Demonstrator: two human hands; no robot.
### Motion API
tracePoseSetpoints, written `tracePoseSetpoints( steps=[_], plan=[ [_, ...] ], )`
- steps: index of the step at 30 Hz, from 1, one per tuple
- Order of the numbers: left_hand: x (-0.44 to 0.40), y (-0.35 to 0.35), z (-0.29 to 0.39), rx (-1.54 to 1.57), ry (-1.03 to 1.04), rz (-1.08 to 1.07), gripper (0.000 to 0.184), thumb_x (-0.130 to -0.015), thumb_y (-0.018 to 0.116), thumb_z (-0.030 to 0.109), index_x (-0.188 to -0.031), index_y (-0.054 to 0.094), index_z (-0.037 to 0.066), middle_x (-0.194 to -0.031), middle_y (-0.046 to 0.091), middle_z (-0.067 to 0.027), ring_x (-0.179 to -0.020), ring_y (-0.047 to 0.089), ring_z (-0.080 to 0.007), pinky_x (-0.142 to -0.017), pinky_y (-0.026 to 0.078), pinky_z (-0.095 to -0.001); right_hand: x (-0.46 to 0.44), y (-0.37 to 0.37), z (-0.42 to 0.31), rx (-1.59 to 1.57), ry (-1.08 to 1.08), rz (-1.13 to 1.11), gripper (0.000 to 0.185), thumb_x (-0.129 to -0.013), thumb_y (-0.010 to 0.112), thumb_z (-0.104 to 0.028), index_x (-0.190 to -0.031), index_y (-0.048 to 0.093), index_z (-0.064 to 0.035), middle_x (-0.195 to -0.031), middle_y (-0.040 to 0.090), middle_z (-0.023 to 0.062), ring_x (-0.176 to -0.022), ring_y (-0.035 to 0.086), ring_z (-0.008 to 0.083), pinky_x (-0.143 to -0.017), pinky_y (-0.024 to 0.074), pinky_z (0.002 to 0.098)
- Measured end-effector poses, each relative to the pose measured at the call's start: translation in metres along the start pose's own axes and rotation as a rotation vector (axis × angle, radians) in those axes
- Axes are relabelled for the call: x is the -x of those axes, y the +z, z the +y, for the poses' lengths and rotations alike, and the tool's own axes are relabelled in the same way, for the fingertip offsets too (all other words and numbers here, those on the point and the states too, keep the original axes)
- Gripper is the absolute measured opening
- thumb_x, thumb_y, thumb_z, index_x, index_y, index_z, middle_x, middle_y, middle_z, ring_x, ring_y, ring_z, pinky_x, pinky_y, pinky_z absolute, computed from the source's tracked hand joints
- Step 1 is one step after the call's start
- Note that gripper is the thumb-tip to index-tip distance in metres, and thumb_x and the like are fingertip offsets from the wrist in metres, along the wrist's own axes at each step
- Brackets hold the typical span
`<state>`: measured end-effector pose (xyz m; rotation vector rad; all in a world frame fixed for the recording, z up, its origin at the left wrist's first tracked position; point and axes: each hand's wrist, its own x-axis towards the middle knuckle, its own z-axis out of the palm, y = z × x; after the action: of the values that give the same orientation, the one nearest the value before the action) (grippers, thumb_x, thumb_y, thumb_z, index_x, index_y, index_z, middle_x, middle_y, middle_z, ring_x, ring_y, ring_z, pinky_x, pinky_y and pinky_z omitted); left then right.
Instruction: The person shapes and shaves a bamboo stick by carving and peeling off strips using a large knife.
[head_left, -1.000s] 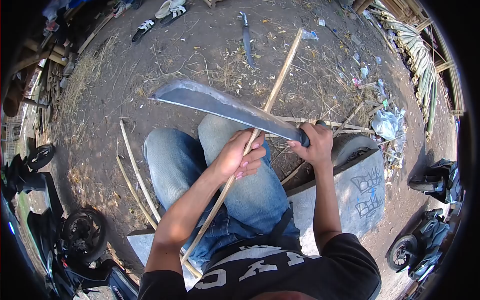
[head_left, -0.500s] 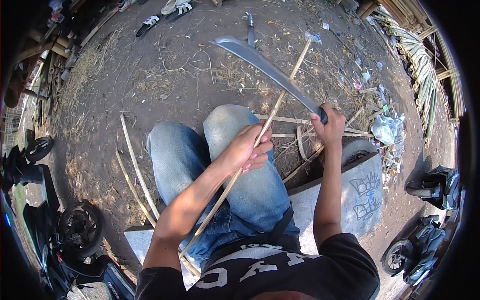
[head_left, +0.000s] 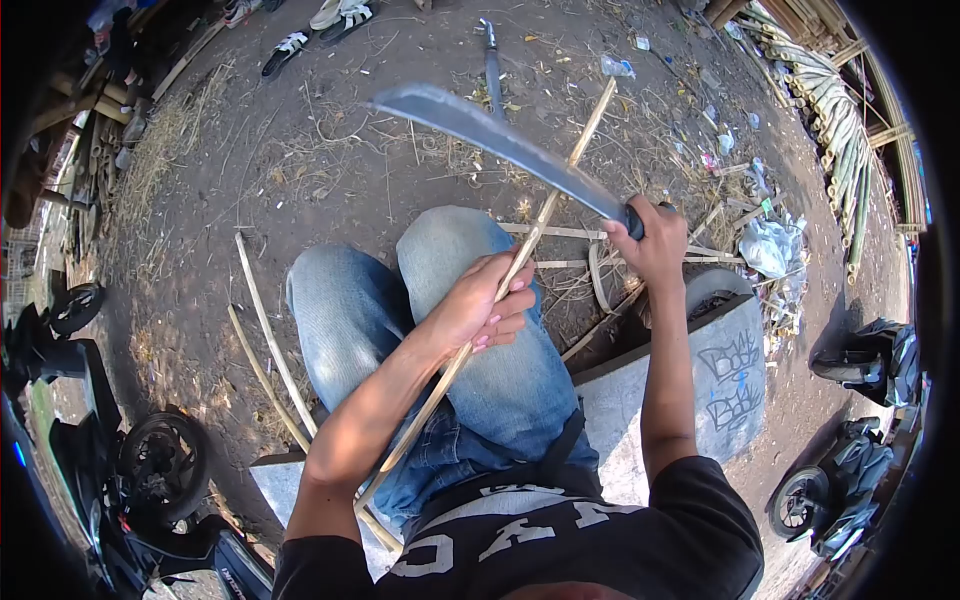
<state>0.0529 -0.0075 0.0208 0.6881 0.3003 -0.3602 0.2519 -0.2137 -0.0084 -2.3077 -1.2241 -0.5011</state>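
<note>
My left hand [head_left: 487, 303] is wrapped round a long, thin bamboo strip [head_left: 540, 222], above my right knee. The strip slants from near my lap up to the right, its far end beyond the blade. My right hand [head_left: 655, 240] grips the dark handle of a machete [head_left: 480, 138]. Its long curved blade points up and left and crosses over the strip; whether the edge touches it I cannot tell. Two more pale strips [head_left: 268, 325] lean beside my left leg.
A second machete [head_left: 491, 70] lies on the dirt ahead. Sandals [head_left: 286, 52] sit at the upper left. Bamboo poles [head_left: 845, 130], plastic litter [head_left: 770, 248] and a concrete seat [head_left: 690, 370] are to the right. Motorbikes [head_left: 160, 460] stand on both sides.
The machete has shifted left, its tip swinging farther left and its blade lying at a flatter slant. My right hand has turned slightly with it. My left hand keeps its grip on the strip.
</note>
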Motion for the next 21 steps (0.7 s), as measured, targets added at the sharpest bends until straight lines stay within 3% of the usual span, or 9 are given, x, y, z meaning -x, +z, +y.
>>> tracePoseSetpoints(
  steps=[1, 7, 9, 11, 13, 15, 17, 19, 21],
  plan=[
    [-0.001, 0.001, 0.000, -0.009, -0.010, 0.023, 0.036, -0.109, 0.030, 0.034, -0.081, 0.042, 0.016, -0.048, 0.031, 0.0075, -0.031, 0.024, -0.0025, -0.026, 0.022, -0.0196, -0.002, 0.002, 0.006, -0.021, 0.215, 0.014, 0.057, -0.089, 0.066, -0.059, -0.080, 0.062, -0.0028, -0.057, 0.056, 0.0127, -0.050, 0.059, 0.0347, -0.049, 0.0440, 0.0413],
    [-0.004, -0.004, 0.000, 0.038, -0.006, 0.011, 0.035, -0.109, 0.031, 0.034, -0.080, 0.041, 0.016, -0.048, 0.031, 0.0075, -0.030, 0.025, -0.0026, -0.026, 0.022, -0.0197, 0.000, -0.001, -0.018, 0.011, 0.211, -0.052, 0.055, -0.089, 0.067, -0.057, -0.080, 0.064, -0.0029, -0.052, 0.053, 0.0131, -0.048, 0.058, 0.0346, -0.048, 0.0431, 0.0420],
    [-0.002, -0.004, 0.000, 0.041, -0.012, 0.008, 0.035, -0.109, 0.031, 0.033, -0.080, 0.041, 0.016, -0.048, 0.031, 0.0075, -0.030, 0.025, -0.0026, -0.026, 0.022, -0.0197, 0.001, -0.004, -0.016, 0.067, -0.191, 0.019, 0.054, -0.087, 0.070, -0.060, -0.075, 0.063, -0.0071, -0.050, 0.053, 0.0085, -0.046, 0.060, 0.0302, -0.045, 0.0442, 0.0406],
    [0.002, -0.004, -0.002, 0.016, -0.019, -0.018, 0.034, -0.109, 0.030, 0.031, -0.080, 0.041, 0.017, -0.048, 0.031, 0.0075, -0.030, 0.025, -0.0027, -0.025, 0.022, -0.0200, -0.004, -0.002, 0.004, 0.051, -0.169, 0.018, 0.055, -0.087, 0.069, -0.060, -0.075, 0.063, -0.0065, -0.052, 0.055, 0.0101, -0.047, 0.060, 0.0311, -0.046, 0.0442, 0.0414],
    [-0.001, -0.005, -0.002, 0.028, -0.033, -0.006, 0.034, -0.108, 0.030, 0.031, -0.080, 0.041, 0.017, -0.048, 0.031, 0.0075, -0.030, 0.025, -0.0027, -0.025, 0.022, -0.0200, -0.013, 0.006, 0.031, 0.046, 0.196, 0.041, 0.056, -0.088, 0.068, -0.060, -0.075, 0.063, -0.0057, -0.054, 0.058, 0.0117, -0.048, 0.061, 0.0321, -0.046, 0.0449, 0.0418],
    [-0.004, -0.005, -0.001, 0.033, -0.031, -0.002, 0.034, -0.108, 0.030, 0.030, -0.080, 0.041, 0.017, -0.048, 0.031, 0.0076, -0.030, 0.025, -0.0027, -0.025, 0.022, -0.0199, -0.019, 0.007, 0.033, 0.057, 0.205, 0.085, 0.056, -0.089, 0.066, -0.059, -0.075, 0.063, -0.0051, -0.054, 0.058, 0.0128, -0.049, 0.063, 0.0334, -0.047, 0.0458, 0.0424],
    [-0.005, -0.005, -0.001, 0.059, -0.026, 0.040, 0.034, -0.108, 0.030, 0.031, -0.080, 0.041, 0.017, -0.048, 0.031, 0.0076, -0.029, 0.026, -0.0026, -0.025, 0.022, -0.0197, -0.019, 0.009, 0.011, 0.163, 0.271, -0.026, 0.056, -0.089, 0.066, -0.059, -0.076, 0.064, -0.0052, -0.055, 0.059, 0.0135, -0.052, 0.064, 0.0345, -0.048, 0.0467, 0.0431],
    [-0.004, -0.005, 0.001, 0.065, -0.022, 0.030, 0.034, -0.108, 0.030, 0.031, -0.080, 0.041, 0.017, -0.048, 0.031, 0.0076, -0.029, 0.026, -0.0026, -0.025, 0.021, -0.0197, -0.013, 0.004, -0.003, 0.082, 0.213, 0.010, 0.055, -0.090, 0.066, -0.060, -0.076, 0.064, -0.0058, -0.052, 0.058, 0.0127, -0.048, 0.062, 0.0345, -0.046, 0.0456, 0.0423],
    [-0.002, -0.005, 0.000, 0.078, -0.028, 0.019, 0.034, -0.108, 0.030, 0.031, -0.080, 0.041, 0.017, -0.048, 0.031, 0.0076, -0.029, 0.025, -0.0026, -0.025, 0.021, -0.0197, -0.009, -0.004, -0.004, 0.071, -0.149, -0.029, 0.057, -0.093, 0.061, -0.059, -0.080, 0.064, -0.0038, -0.054, 0.056, 0.0148, -0.052, 0.062, 0.0350, -0.050, 0.0448, 0.0435]
  ],
)
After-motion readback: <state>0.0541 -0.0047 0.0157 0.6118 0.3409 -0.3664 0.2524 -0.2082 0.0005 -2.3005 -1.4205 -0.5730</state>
